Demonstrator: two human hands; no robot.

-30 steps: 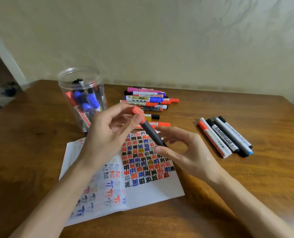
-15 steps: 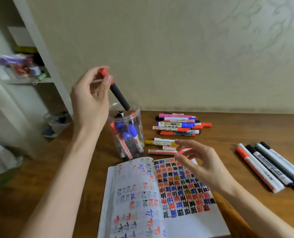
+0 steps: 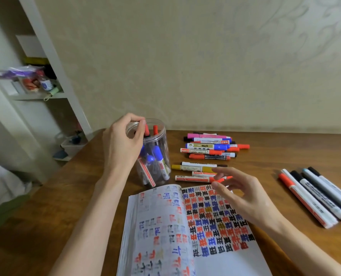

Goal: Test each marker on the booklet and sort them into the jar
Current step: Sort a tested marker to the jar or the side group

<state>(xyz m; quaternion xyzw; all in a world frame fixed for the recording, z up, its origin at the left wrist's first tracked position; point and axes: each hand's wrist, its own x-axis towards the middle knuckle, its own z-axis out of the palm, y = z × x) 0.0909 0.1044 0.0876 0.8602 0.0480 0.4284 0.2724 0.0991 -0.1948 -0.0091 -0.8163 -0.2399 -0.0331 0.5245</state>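
Note:
A clear plastic jar stands at the table's back left with several markers upright inside. My left hand is at the jar's mouth, its fingertips pinching the red cap of a black marker that stands lowered into the jar. The open booklet, covered in rows of red, blue, black and yellow test marks, lies in front of me. My right hand hovers over the booklet's upper right corner with its fingers relaxed and spread, holding nothing.
A pile of mixed markers lies behind the booklet, with three loose markers nearer to it. Several white and grey markers lie in a row at the right. A wall runs behind the wooden table; a white shelf unit stands left.
My left hand carried the red-capped black marker from above the booklet up and left, then lowered it into the jar. My right hand let go of it and stayed over the booklet.

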